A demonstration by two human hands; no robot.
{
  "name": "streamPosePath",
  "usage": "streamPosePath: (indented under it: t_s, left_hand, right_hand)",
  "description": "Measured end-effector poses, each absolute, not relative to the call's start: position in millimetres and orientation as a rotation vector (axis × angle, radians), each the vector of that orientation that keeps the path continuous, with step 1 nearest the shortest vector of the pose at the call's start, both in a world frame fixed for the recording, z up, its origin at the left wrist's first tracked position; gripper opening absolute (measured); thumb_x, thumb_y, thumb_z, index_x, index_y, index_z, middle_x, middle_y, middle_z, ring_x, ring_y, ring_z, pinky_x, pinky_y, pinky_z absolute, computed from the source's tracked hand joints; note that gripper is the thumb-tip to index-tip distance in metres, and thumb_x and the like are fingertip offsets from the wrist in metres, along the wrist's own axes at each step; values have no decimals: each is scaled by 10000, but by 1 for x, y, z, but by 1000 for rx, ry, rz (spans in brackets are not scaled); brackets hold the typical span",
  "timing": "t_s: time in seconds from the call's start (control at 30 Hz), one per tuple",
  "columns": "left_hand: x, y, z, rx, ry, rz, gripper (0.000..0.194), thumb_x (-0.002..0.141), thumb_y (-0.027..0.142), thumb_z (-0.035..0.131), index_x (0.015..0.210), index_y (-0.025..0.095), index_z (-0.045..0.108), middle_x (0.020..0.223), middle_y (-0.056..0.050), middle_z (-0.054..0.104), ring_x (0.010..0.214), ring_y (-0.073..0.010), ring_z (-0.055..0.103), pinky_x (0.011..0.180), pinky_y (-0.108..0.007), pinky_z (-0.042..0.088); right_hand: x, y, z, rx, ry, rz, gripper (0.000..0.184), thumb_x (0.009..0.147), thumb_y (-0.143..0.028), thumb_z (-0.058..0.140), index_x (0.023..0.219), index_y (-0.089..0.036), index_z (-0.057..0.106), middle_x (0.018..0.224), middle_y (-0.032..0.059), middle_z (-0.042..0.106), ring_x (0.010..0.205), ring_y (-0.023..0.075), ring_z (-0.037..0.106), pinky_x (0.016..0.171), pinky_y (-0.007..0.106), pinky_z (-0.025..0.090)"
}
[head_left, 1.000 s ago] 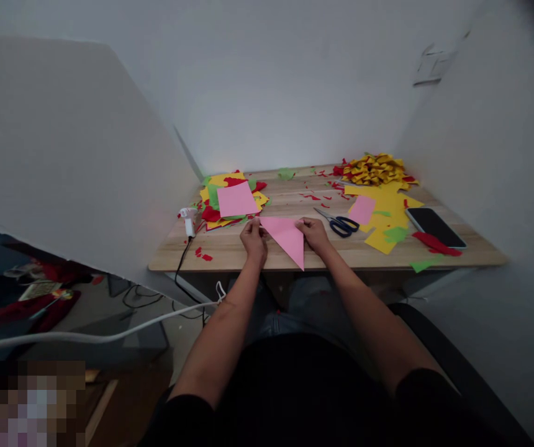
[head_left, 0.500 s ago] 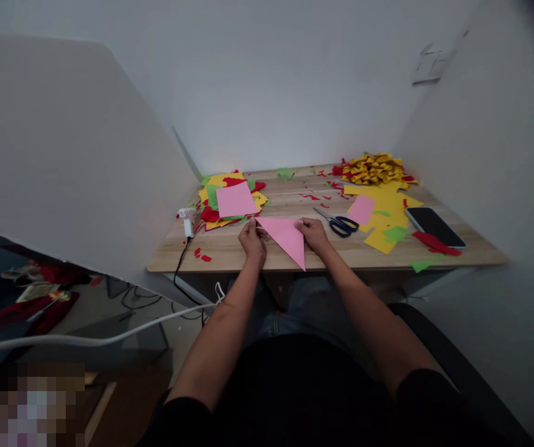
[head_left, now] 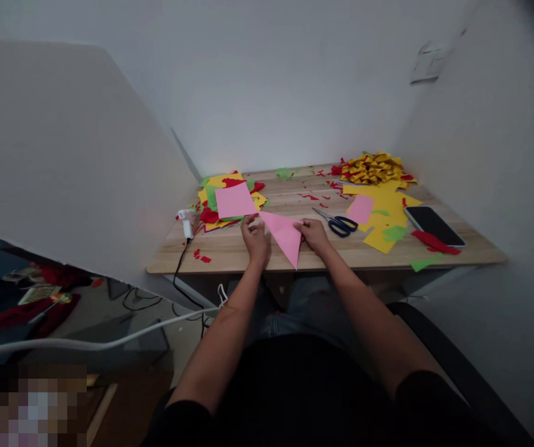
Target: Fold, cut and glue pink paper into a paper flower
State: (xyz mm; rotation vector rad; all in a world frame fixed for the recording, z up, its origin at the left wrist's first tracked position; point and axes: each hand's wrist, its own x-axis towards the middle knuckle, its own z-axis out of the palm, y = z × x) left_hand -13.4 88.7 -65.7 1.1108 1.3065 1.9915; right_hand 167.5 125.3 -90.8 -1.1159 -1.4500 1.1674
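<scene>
- Your right hand [head_left: 312, 234] pinches pink triangular paper [head_left: 286, 238], right corner.
- Paper lies left of grip; long edge slants towards you.
- Your left hand [head_left: 254, 239]: by left tip, pinch unclear.

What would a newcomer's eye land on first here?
Probably the pink paper triangle between the left hand and the right hand, which pinches it. Then the heap of yellow and red pieces at the table's far right, and the scissors beside the right hand.

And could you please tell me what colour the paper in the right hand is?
The triangular paper is pink, best seen in the head view.
</scene>
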Motion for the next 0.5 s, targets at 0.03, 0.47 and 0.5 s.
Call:
streamPosePath:
  t_s: [0.03,0.47,0.5]
  left_hand:
    - [-11,85,-64,1194,1320,1957,443,800,396,735,1182,240,575,1278,-100,539,1004,-181,592,772,-284,496]
    - [5,69,-59,1459,1005,1420,921,542,236,937,1378,265,551,1520,-145,419,1319,-323,505,1066,-444,457]
    - [5,68,-60,1371,985,1432,898,541,196,931,1362,260,573,1495,-146,454,1250,-307,560,1024,-422,486]
  right_hand:
    - [168,126,-91,-1126,-1423,1148,264,961,-387,621,1042,-137,644,932,17,663,741,129,643,647,280,564]
    - [166,119,-82,-1083,-1403,1173,293,973,-422,598,905,-139,634,730,-36,609,547,73,550,515,213,489]
    - [166,119,-82,-1078,-1409,1173,293,974,-422,597,906,-139,634,731,-36,610,548,73,550,516,213,489]
